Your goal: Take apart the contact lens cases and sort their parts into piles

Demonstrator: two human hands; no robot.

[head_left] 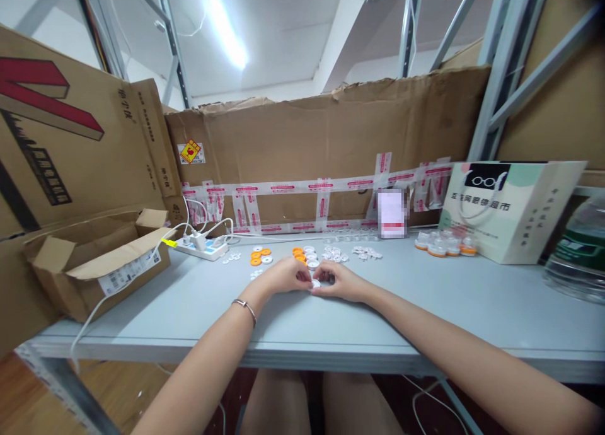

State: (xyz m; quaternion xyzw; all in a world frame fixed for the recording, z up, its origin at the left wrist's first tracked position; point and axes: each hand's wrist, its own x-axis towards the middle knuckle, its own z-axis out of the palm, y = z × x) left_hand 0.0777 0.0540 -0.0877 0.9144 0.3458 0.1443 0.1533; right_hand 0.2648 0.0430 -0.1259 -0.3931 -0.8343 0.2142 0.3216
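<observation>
Both my hands meet at the middle of the grey table [189, 309]. My left hand [286, 276] and my right hand [339, 280] pinch a small white round part [316, 284] between their fingertips. Just beyond them lie orange rings [299, 253] and white rings [311, 252]. More orange rings [258, 256] lie to the left. Small white pieces [334, 254] are scattered behind my right hand. A thin bracelet [246, 306] sits on my left wrist.
An open cardboard box [94, 261] stands at the left, a white power strip [201, 246] with cables behind it. Finished orange-and-clear parts [442, 244] sit before a paper bag [513, 208] at the right. A water bottle [579, 252] stands far right. Taped cardboard walls the back.
</observation>
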